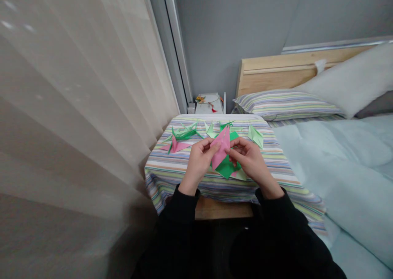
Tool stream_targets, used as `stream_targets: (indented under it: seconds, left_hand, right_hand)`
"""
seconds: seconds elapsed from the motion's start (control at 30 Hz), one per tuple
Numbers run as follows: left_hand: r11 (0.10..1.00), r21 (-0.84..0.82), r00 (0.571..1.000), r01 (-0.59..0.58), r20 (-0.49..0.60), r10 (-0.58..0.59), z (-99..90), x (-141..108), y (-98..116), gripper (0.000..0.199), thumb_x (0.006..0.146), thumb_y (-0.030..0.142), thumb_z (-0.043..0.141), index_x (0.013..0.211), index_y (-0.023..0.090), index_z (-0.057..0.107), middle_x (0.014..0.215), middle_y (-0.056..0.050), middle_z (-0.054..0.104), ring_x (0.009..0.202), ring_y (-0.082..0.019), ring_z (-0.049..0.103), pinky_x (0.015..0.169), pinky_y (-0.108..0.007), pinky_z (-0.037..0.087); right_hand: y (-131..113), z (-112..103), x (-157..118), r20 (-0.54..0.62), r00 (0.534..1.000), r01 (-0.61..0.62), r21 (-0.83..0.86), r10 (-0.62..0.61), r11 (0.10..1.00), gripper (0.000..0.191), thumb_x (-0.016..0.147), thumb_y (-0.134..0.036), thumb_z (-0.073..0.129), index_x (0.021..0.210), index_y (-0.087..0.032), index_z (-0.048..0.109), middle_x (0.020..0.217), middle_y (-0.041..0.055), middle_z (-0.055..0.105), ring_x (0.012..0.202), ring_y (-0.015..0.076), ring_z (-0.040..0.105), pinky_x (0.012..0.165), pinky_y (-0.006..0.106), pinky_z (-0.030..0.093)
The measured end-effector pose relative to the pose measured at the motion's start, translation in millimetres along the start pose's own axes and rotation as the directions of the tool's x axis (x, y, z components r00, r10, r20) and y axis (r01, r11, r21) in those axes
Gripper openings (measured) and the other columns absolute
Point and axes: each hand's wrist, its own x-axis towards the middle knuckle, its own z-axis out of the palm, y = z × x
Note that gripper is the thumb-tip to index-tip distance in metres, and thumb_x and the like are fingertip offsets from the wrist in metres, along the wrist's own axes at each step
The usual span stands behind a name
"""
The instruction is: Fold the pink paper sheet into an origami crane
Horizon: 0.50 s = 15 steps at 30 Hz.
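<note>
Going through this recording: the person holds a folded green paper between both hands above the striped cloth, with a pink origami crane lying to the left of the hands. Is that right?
Not quite: the folded paper between the hands is pink, not green, as the head view shows. The left hand and right hand hold it above the striped cloth, with the pink origami crane lying to the left of the hands.

No writing, label, brand or number can be read anywhere here, not even on the pink paper (221, 146). The white box (208, 105) at the far end bears a small colourful design, too small to make out.
</note>
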Motion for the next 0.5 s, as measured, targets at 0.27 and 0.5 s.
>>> stream_targets:
  seconds: [0.27,0.5]
  left_hand:
    - [1.000,0.002,0.999,0.013,-0.048,-0.013,-3.8,-12.8,-6.1,0.043,0.068,0.042,0.090,0.094,0.017,0.068,0.069,-0.002,0.073,0.061,-0.017,0.067,0.068,-0.030,0.055]
    - [0.998,0.050,0.999,-0.029,-0.043,0.031,-1.8,-30.7,2.9,0.042,0.068,0.041,0.090,0.090,0.019,0.062,0.068,0.000,0.071,0.062,-0.015,0.064,0.064,-0.026,0.049]
  right_hand:
    - [-1.1,2.8,-8.2,-0.114,0.993,0.018,-0.001,-0.018,1.000,0.037,0.073,-0.050,0.084,0.083,-0.023,0.061,0.065,-0.0008,0.065,0.054,0.0179,0.063,0.052,0.032,0.052]
    - [-8.5,7.2,-26.1,-0.079,0.997,0.017,0.023,-0.016,1.000,0.036,0.073,-0.049,0.083,0.086,-0.024,0.061,0.071,0.0012,0.071,0.057,0.0208,0.068,0.053,0.035,0.056]
